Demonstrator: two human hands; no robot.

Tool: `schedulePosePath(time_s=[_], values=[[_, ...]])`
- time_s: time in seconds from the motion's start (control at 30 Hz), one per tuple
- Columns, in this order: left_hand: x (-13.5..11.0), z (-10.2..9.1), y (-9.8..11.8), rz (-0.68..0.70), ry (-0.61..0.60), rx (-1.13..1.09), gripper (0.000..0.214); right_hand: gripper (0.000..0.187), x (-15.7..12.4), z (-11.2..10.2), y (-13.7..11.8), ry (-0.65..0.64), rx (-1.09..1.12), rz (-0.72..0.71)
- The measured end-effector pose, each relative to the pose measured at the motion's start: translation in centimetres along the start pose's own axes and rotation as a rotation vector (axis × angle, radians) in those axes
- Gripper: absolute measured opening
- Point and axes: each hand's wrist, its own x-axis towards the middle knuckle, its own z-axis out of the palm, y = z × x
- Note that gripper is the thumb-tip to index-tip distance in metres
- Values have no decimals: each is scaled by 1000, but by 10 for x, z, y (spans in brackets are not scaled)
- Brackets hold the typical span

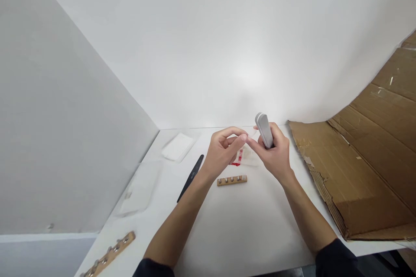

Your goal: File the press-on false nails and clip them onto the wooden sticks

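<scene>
Head view, reading from my left: at the lower edge of the tabletop I have a long wooden strip fitted with metal knobs, cut off by the frame, so I can't count them all. Beyond it lie two pale packets, a nearer clear one and a farther white one. One slim black tool with small lettering lies slantwise just beside the left forearm.

Next comes the left hand, raised, its thumb and forefinger brought tip to tip right against the other thumb — whether something small is pinched there, I can't tell. Lower in view, between the forearms, sits a single short wooden strip carrying a row of metal pieces; I count four, plus a paler bit at its right end. One clear packet with red markings shows partly behind the hands.

The right hand has its fingers wrapped round one grey tool — it sits inside that grip, its rounded end sticking up above the thumb. Farthest right, one large piece of brown cardboard covers that side, well apart from the strips.
</scene>
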Motion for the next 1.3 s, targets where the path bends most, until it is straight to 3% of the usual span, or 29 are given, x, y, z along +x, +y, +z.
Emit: schedulePosePath(time_s=[0.27,0.47,0.8,0.9,1.03,1.13,1.3], values=[[0,-1,1,-52,-1,-46,35,23,-1,2,3,-11,-63,-52],[0,0,4,-108,22,-48,38,22,-2,2,1,-21,-64,-14],[9,-7,-9,-67,121,-79,48,13,-2,1,4,-79,-50,35],[11,-11,-10,-93,86,-93,48,18,1,-3,9,-145,-13,68],[12,-17,-10,-186,-46,-114,48,30,6,-11,13,-279,47,92],[13,-19,-16,-241,-119,-126,48,29,10,-16,12,-361,71,87],[14,-20,-27,-277,-151,-136,46,28,12,-18,12,-361,52,32]])
